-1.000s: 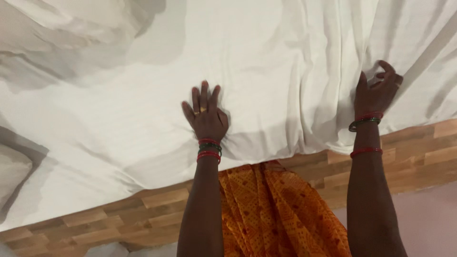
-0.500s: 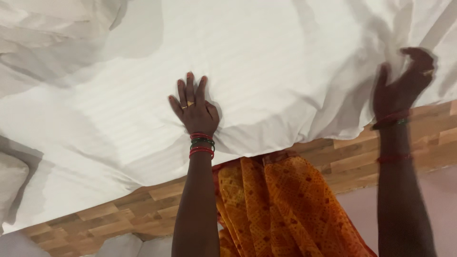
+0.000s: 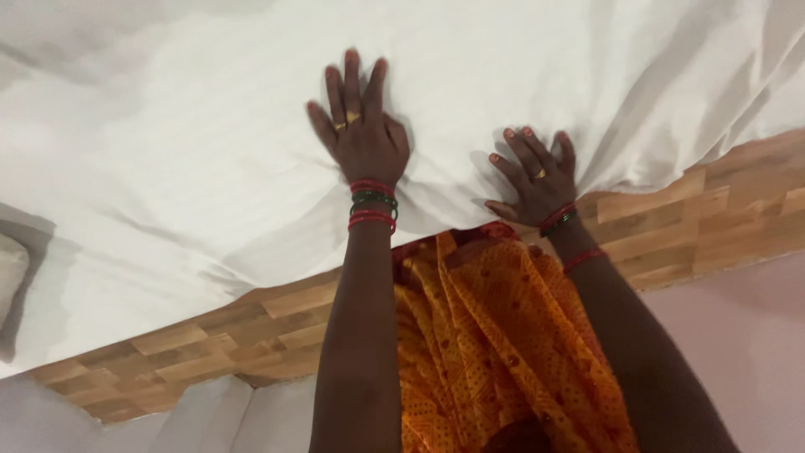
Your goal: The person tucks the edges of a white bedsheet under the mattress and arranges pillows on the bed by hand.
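Observation:
A white bed sheet (image 3: pixel 193 159) covers the mattress and hangs a little over the near edge. My left hand (image 3: pixel 360 126) lies flat on the sheet, palm down, fingers stretched and slightly spread, rings on two fingers and red and green bangles at the wrist. My right hand (image 3: pixel 532 172) rests palm down on the sheet close to its near edge, fingers apart, just right of the left hand. Neither hand grips the cloth. Folds run through the sheet to the right of my right hand.
A wooden bed frame (image 3: pixel 277 319) with a block pattern runs along the sheet's near edge. My orange patterned garment (image 3: pixel 486 352) hangs below between my arms. Pale floor (image 3: pixel 746 335) lies at the lower right. A pillow edge (image 3: pixel 12 277) shows at the far left.
My right hand has come in from the far right, where it was raised by the folds, and now lies flat near the left hand. My left hand has slid farther up the sheet.

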